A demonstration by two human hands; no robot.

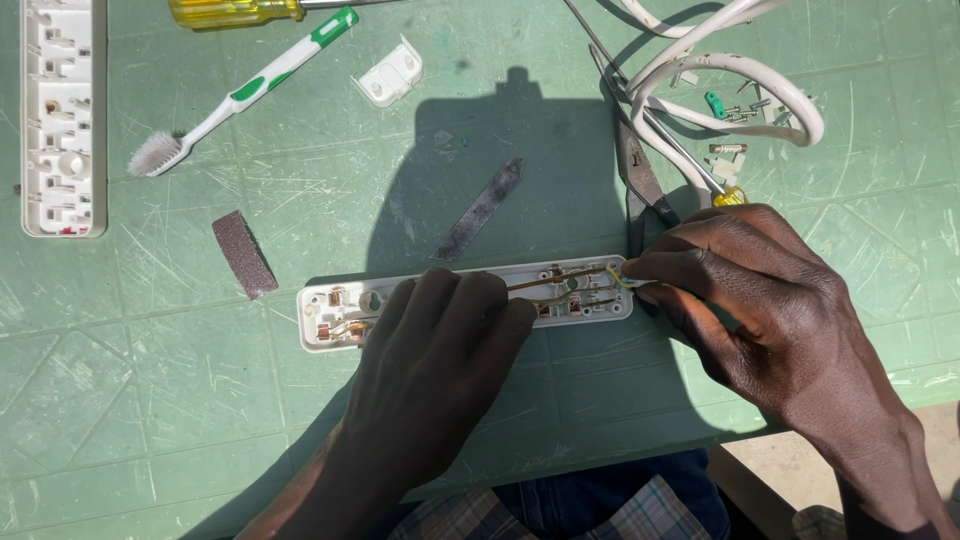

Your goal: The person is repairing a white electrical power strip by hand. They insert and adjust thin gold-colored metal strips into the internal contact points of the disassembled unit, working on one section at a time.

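An opened white power strip base [335, 305] lies across the middle of the green table, its brass contact strips [560, 281] showing. My left hand [440, 350] rests flat on its middle and presses it down. My right hand [750, 300] pinches the wire ends at the strip's right end [625, 278], fingers closed on them. The white cable [740, 80] loops away toward the top right.
The strip's white cover [62, 115] lies at the far left. A toothbrush [240, 95], a yellow-handled screwdriver [235, 12], a small white clip [388, 75], sandpaper pieces [243, 252] [482, 207], pliers [635, 170] and loose screws [735, 110] are scattered on the table. The table edge runs near my lap.
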